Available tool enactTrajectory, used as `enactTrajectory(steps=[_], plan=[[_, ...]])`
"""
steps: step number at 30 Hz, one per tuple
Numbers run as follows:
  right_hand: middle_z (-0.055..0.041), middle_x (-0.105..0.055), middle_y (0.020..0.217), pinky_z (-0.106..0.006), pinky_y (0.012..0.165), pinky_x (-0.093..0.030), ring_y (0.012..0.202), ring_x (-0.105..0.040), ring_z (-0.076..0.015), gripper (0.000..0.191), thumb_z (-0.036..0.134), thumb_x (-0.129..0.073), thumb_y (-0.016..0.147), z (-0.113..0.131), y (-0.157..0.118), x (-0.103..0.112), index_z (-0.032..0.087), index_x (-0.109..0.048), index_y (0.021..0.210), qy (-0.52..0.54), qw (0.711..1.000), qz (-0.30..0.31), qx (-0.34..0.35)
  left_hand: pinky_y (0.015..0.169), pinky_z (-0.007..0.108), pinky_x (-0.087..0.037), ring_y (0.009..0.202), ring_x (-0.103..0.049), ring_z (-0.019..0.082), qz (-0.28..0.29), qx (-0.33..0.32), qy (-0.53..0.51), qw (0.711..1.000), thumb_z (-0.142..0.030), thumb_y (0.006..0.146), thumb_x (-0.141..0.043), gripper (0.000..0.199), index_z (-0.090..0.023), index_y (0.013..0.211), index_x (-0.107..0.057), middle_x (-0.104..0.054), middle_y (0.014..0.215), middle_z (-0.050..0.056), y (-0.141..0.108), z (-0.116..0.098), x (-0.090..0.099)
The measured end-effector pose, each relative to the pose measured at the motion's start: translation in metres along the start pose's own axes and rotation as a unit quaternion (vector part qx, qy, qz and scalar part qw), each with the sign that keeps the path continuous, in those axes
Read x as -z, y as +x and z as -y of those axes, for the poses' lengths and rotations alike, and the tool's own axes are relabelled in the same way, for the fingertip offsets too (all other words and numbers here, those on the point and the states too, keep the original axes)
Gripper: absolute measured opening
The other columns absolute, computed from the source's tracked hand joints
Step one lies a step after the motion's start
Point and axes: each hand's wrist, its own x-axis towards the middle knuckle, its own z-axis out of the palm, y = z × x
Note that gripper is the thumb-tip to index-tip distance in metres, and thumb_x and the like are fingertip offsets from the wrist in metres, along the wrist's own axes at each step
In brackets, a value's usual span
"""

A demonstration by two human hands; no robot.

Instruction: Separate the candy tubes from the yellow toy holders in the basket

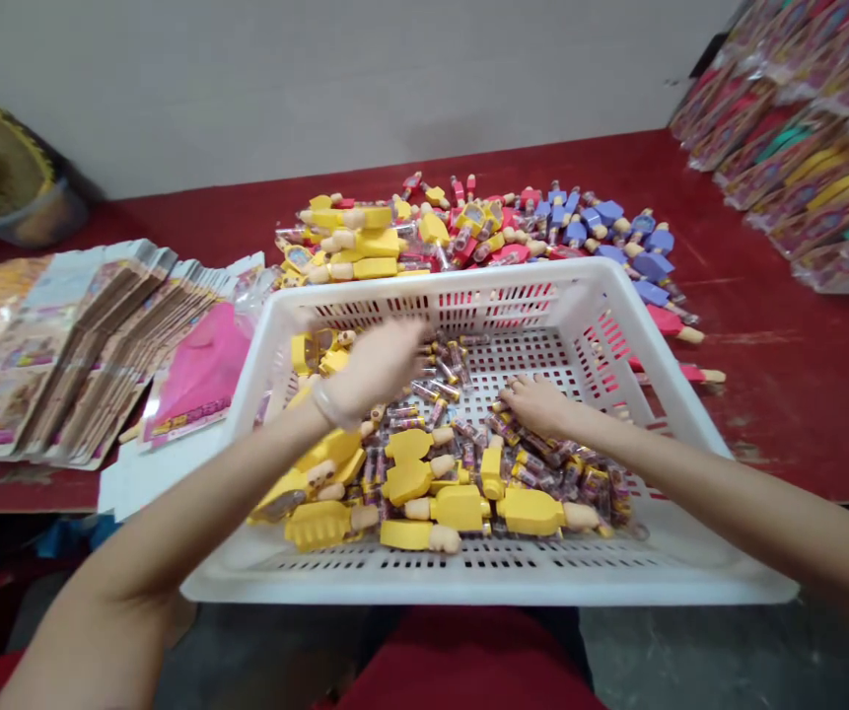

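A pale wall (394,79) ran behind a broad red surface (764,394). At the front of the surface stood a white slotted basket (490,584), its mesh floor partly bare toward the far right. Rows of wrapped packages (815,148) leaned at the far right, and at the left a long row of printed cards (99,355) stood just beside the basket. Beyond the basket's far rim lay a loose heap of stick-handled pieces: yellow toys (376,244) at the left, red toys (502,254) mixed in around the middle, and blue toys (650,264) at the right. A pink package (202,370) rested against the cards, near the basket.

The left hand (387,365), blurred, hung over the left part of the basket, its fingers reaching forward; whether they held anything could not be told. The right hand (538,402) touched the contents near the middle, its fingers bent downward, their tips too unclear to show a grip.

Yellow pieces (460,508) with pale handles lay inside the basket along its near and left sides. Small tubes (534,463), purple and yellow, were scattered under and between them and beneath the right hand. A pale band (329,404) circled the left wrist.
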Motion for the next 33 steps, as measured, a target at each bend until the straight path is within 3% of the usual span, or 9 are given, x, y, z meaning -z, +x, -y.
enactTrajectory(steps=[3,6,13,18,22,26,28,31,33], plan=[[-0.0226,-0.059,0.111,-0.040,0.087,-0.039,0.108,-0.051,-0.0339,0.023,0.015,-0.053,0.085,-0.003,0.005,-0.003,0.009,-0.062,0.105,-0.002,1.000,0.007,-0.024,0.081,0.033,-0.049,0.092,-0.060,0.024,0.106,-0.054,-0.005,0.993,-0.023,0.084,-0.057,0.029,-0.014,0.111,-0.059,-0.065,0.094,0.009,-0.034,-0.036,-0.066],[-0.0210,-0.061,0.107,-0.035,0.081,-0.041,0.102,-0.056,-0.0318,0.023,0.021,-0.057,0.086,-0.005,0.008,0.006,0.010,-0.058,0.107,0.004,0.999,0.009,-0.048,0.089,0.039,-0.045,0.105,-0.056,0.030,0.139,-0.064,-0.008,0.988,-0.019,0.082,-0.055,0.045,-0.005,0.125,-0.051,-0.063,0.103,0.018,-0.043,-0.040,-0.096],[-0.0078,-0.065,0.086,-0.025,0.059,-0.033,0.073,-0.059,-0.0217,0.022,0.039,-0.049,0.093,0.019,-0.018,0.061,0.018,-0.051,0.100,0.140,0.989,-0.040,-0.034,0.079,0.033,-0.048,0.090,-0.062,0.023,0.231,-0.057,-0.077,0.968,-0.037,0.089,-0.039,0.033,-0.015,0.106,-0.058,-0.063,0.106,0.011,-0.034,-0.014,-0.079],[-0.0011,-0.059,0.080,-0.023,0.060,-0.033,0.071,-0.052,-0.0174,0.012,0.029,-0.057,0.083,0.043,-0.030,0.064,0.020,-0.048,0.084,0.316,0.947,-0.058,0.027,0.068,0.036,-0.050,0.081,-0.064,0.031,0.302,0.031,-0.102,0.947,-0.043,0.064,-0.069,0.041,-0.014,0.092,-0.061,-0.066,0.089,0.013,-0.034,-0.029,-0.106],[0.0021,-0.054,0.079,-0.023,0.058,-0.033,0.069,-0.048,-0.0159,0.026,0.035,-0.066,0.076,0.048,-0.031,0.055,0.020,-0.046,0.084,0.426,0.902,-0.061,0.036,0.067,0.035,-0.048,0.078,-0.063,0.031,0.277,0.089,-0.148,0.945,-0.035,0.056,-0.076,0.031,-0.014,0.071,-0.059,-0.066,0.080,0.011,-0.035,-0.029,-0.111],[0.0020,-0.056,0.080,-0.025,0.060,-0.036,0.070,-0.050,-0.0168,0.027,0.038,-0.066,0.080,0.050,-0.037,0.061,0.020,-0.048,0.090,0.455,0.883,-0.100,0.053,0.066,0.025,-0.046,0.078,-0.061,0.019,0.163,0.114,-0.267,0.943,-0.043,0.081,-0.056,0.028,-0.016,0.077,-0.056,-0.064,0.084,0.004,-0.043,-0.014,-0.082],[0.0014,-0.059,0.082,-0.026,0.064,-0.039,0.073,-0.054,-0.0179,0.021,0.036,-0.062,0.085,0.054,-0.042,0.067,0.020,-0.051,0.096,0.461,0.875,-0.130,0.070,0.065,0.023,-0.046,0.076,-0.060,0.016,0.033,0.158,-0.447,0.880,-0.048,0.086,-0.051,0.032,-0.017,0.079,-0.054,-0.063,0.083,0.002,-0.046,-0.009,-0.064],[-0.0008,-0.064,0.090,-0.028,0.070,-0.043,0.079,-0.060,-0.0193,0.022,0.032,-0.057,0.090,0.064,-0.048,0.072,0.021,-0.053,0.109,0.458,0.866,-0.191,0.068,0.063,0.023,-0.048,0.072,-0.059,0.014,-0.150,0.241,-0.707,0.648,-0.049,0.077,-0.067,0.035,-0.017,0.083,-0.054,-0.062,0.081,0.002,-0.048,-0.012,-0.047],[-0.0027,-0.066,0.097,-0.029,0.073,-0.045,0.084,-0.062,-0.0201,0.025,0.031,-0.058,0.090,0.071,-0.051,0.073,0.022,-0.054,0.114,0.432,0.867,-0.241,0.067,0.061,0.022,-0.048,0.071,-0.060,0.014,-0.193,0.274,-0.770,0.543,-0.046,0.071,-0.074,0.037,-0.017,0.085,-0.056,-0.062,0.081,0.001,-0.048,-0.019,-0.045]])
